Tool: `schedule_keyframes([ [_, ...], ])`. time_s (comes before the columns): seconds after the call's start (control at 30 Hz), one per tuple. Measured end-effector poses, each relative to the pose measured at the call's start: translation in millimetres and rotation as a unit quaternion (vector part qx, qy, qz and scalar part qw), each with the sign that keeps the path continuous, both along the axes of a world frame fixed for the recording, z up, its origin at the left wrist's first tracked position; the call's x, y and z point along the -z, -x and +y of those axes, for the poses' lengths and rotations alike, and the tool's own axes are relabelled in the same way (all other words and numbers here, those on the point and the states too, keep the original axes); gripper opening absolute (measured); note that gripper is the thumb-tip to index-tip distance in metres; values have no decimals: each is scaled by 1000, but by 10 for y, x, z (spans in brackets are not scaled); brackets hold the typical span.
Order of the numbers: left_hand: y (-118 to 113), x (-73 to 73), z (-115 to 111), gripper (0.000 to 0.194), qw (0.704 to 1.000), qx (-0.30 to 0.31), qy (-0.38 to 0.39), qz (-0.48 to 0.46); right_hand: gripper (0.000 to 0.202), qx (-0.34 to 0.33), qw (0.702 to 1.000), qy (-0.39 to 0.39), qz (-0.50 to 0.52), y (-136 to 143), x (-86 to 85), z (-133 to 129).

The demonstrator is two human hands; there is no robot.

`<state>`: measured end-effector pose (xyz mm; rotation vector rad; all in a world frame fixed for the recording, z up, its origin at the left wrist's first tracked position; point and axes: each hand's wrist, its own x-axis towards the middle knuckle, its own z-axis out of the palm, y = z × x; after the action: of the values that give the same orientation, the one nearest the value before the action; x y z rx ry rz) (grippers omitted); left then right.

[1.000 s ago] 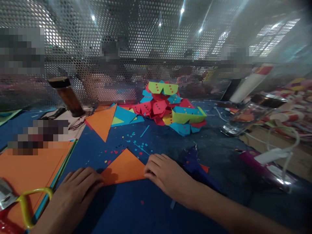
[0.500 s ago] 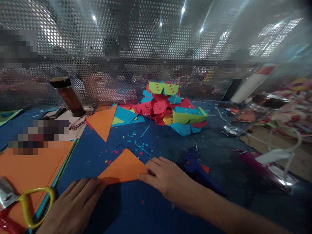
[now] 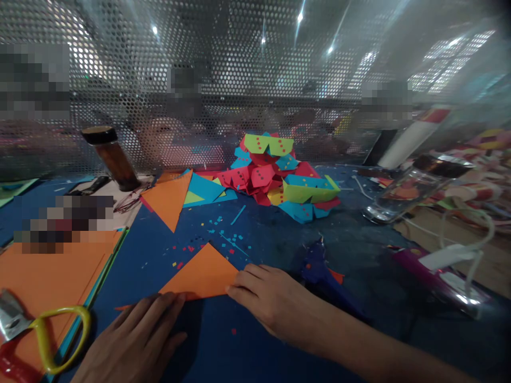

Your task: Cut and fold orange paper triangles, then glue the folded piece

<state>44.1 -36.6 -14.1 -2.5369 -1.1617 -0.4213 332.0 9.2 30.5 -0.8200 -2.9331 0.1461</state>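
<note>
A folded orange paper triangle (image 3: 205, 271) lies on the blue table with its peak pointing away from me. The fingertips of my left hand (image 3: 138, 332) rest on its lower left edge, thumb apart from the fingers; a thin orange tip sticks out beyond that hand on the left. At the right corner, my right hand (image 3: 273, 300) pinches the paper between thumb and bent fingers. Tiny blue and red paper bits (image 3: 227, 236) lie scattered just beyond the triangle.
Folded colored papers (image 3: 263, 178) are heaped at the back, beside more triangles (image 3: 170, 197). Yellow-handled scissors (image 3: 85, 330) lie on orange sheets (image 3: 75, 271) at left. A blue glue gun (image 3: 319, 266), a glass bottle (image 3: 411, 189) and a purple device (image 3: 435, 276) stand or lie right.
My left hand has slid right along the triangle's lower edge, and its thumb now shows apart from the fingers. The orange tip on the left has come into view. My right hand has barely moved.
</note>
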Motion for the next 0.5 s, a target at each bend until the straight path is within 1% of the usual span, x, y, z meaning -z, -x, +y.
schedule_keyframes([
  [0.13, -39, -53, 2, 45, 1000, -10, 17, 12, 23, 21, 1000, 14, 18, 31, -35, -26],
  [0.23, -59, -80, 3, 45, 999, -9, 27, 17, 22, 39, 999, 15, 32, 60, -59, -37],
  [0.5, -58, -102, 23, 48, 999, -7, 50, 8, 25, 28, 1000, 3, 9, 59, -66, -33],
])
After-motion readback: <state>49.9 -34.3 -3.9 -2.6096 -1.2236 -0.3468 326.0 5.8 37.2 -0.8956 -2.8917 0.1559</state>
